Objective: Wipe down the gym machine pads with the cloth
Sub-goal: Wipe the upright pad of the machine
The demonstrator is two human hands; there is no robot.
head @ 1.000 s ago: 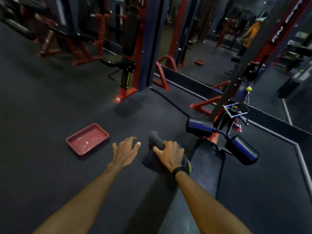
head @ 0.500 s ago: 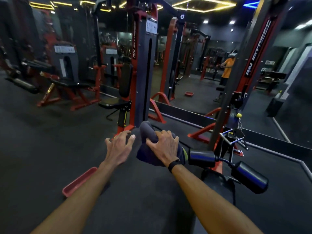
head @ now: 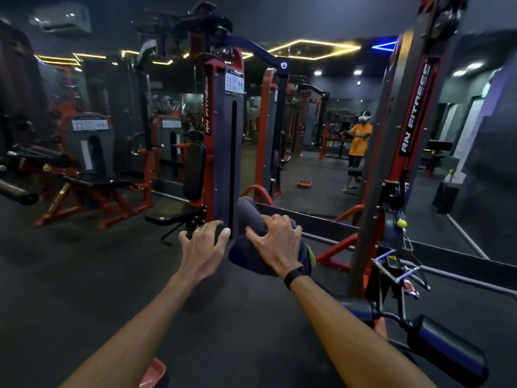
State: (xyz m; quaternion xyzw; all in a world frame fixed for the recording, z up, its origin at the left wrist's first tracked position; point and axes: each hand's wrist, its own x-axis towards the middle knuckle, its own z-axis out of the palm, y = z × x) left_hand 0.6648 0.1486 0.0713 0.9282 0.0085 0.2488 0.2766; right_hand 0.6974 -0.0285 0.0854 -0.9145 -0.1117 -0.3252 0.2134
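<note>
Bare dark rubber floor (head: 84,275) lies open left of the red-and-grey weight-stack tower (head: 223,141). Right of that tower, a grey slanted upright (head: 372,175), chrome handle (head: 397,270) and black roller pads (head: 444,348) crowd passage.

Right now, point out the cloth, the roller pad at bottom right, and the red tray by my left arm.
cloth (head: 246,219): head view, on the bunched dark fabric above the fingers.
roller pad (head: 447,351): head view, on the middle of the black cylinder.
red tray (head: 154,372): head view, on its visible corner at the bottom edge.
</note>
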